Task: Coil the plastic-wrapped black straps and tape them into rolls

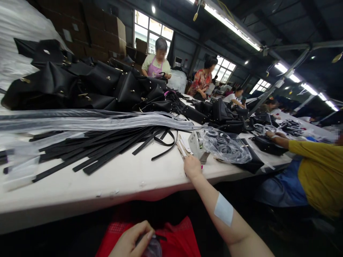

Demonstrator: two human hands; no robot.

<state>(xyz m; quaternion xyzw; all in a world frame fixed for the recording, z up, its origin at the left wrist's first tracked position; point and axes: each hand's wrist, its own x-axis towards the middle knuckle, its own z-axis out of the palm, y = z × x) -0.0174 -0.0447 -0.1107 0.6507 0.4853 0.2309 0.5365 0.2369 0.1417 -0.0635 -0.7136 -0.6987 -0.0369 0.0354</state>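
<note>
My right hand (193, 167) is stretched forward to the table's front edge, its fingers closed and mostly turned away from view. Just beyond the fingers lie slim white and tan paper pieces (184, 145), close beside a pale grey desktop device (197, 145). What the hand grips, if anything, is hidden. Low in the view, over a red garment (177, 237), my left hand (134, 237) is curled with thumb and forefinger together. Crumpled clear plastic (154, 248) with a dark bit shows at those fingers. Black straps (107, 148) lie fanned out left of my right hand.
Black bags (107, 80) are heaped along the white table (128, 178). Plastic-wrapped strips (93, 119) lie before them, and a clear bag of coiled cords (225, 144) is right of the device. A co-worker in yellow (318, 171) sits at right; others stand across.
</note>
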